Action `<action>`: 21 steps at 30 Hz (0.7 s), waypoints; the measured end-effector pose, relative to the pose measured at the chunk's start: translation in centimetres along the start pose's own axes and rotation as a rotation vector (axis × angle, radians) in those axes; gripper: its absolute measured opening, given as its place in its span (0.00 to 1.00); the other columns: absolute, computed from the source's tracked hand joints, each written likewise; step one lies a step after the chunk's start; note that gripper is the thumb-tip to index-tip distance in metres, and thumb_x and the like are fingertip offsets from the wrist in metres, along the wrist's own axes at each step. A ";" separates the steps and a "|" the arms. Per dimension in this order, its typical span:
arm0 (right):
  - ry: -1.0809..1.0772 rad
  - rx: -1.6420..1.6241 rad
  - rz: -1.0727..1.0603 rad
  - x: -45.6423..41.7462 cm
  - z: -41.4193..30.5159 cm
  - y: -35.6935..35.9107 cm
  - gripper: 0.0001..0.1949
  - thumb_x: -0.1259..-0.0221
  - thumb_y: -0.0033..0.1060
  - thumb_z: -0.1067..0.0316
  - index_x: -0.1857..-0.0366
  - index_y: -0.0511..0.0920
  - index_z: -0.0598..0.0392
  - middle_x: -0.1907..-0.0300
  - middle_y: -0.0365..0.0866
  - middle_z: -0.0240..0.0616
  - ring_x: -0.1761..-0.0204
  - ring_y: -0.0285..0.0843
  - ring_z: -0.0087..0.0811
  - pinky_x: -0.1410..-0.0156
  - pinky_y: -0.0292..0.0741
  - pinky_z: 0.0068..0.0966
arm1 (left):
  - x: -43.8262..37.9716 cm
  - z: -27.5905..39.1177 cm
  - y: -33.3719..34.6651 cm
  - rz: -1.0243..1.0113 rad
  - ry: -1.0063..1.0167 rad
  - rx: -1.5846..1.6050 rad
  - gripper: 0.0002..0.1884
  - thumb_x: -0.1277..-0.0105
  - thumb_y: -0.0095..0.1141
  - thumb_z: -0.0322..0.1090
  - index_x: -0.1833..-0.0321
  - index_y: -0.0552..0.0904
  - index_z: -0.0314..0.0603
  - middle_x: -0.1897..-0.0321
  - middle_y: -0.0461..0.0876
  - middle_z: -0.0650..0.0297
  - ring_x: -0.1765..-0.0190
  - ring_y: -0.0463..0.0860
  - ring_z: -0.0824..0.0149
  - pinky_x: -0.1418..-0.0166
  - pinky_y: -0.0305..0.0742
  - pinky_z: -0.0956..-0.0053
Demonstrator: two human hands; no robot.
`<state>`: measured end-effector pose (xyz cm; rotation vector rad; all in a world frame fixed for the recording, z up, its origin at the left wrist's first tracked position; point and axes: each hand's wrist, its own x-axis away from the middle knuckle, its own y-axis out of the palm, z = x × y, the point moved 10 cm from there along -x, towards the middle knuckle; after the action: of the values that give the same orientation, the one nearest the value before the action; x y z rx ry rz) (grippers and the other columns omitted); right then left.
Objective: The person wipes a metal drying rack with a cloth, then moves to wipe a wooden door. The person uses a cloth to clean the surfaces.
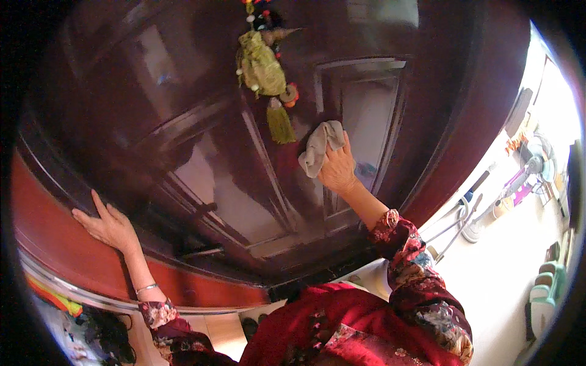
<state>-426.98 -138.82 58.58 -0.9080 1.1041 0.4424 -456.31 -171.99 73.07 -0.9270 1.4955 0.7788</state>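
A dark, glossy panelled door (219,160) fills most of the view. My right hand (338,169) presses a folded grey-beige cloth (320,147) against it, beside a raised panel moulding. Just left of and above the cloth hangs a green pouch ornament (263,66) with beads and a green tassel (280,123). My left hand (107,225) rests with fingers spread at the door's left edge, on the reddish-brown frame (68,242), and holds nothing. A bracelet circles the left wrist.
At the right, beyond the door frame, stand a fan (540,160) and long-handled tools (462,228) on a pale floor. A green-and-white object (545,293) is at the lower right. Dark and brightly coloured items (59,297) lie at the lower left.
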 end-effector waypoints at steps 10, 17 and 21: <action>0.138 0.015 0.358 -12.4 6.6 -9.6 0.24 0.52 0.56 0.60 0.48 0.74 0.56 0.39 0.66 0.48 0.35 0.60 0.47 0.29 0.42 0.56 | 0.5 0.6 0.5 -0.020 0.052 -0.041 0.23 0.37 0.54 0.28 0.37 0.73 0.52 0.35 0.55 0.31 0.34 0.61 0.36 0.34 0.62 0.52; 0.282 0.152 0.561 -7.4 18.3 -11.9 0.21 0.37 0.44 0.62 0.44 0.67 0.62 0.38 0.60 0.57 0.34 0.52 0.58 0.30 0.49 0.51 | 0.6 0.1 0.5 0.029 0.055 -0.052 0.20 0.32 0.49 0.33 0.37 0.73 0.54 0.33 0.53 0.33 0.33 0.61 0.38 0.35 0.62 0.52; 0.394 0.011 0.663 -4.7 22.7 -12.6 0.23 0.40 0.49 0.58 0.45 0.70 0.61 0.35 0.58 0.56 0.32 0.51 0.57 0.29 0.47 0.51 | 1.0 -0.3 0.8 0.034 0.065 -0.053 0.21 0.33 0.49 0.32 0.37 0.73 0.54 0.34 0.54 0.32 0.34 0.61 0.37 0.36 0.62 0.51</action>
<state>-407.05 -127.27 71.39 -0.6112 1.7752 0.8182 -457.21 -171.95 72.08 -0.9767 1.5577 0.8232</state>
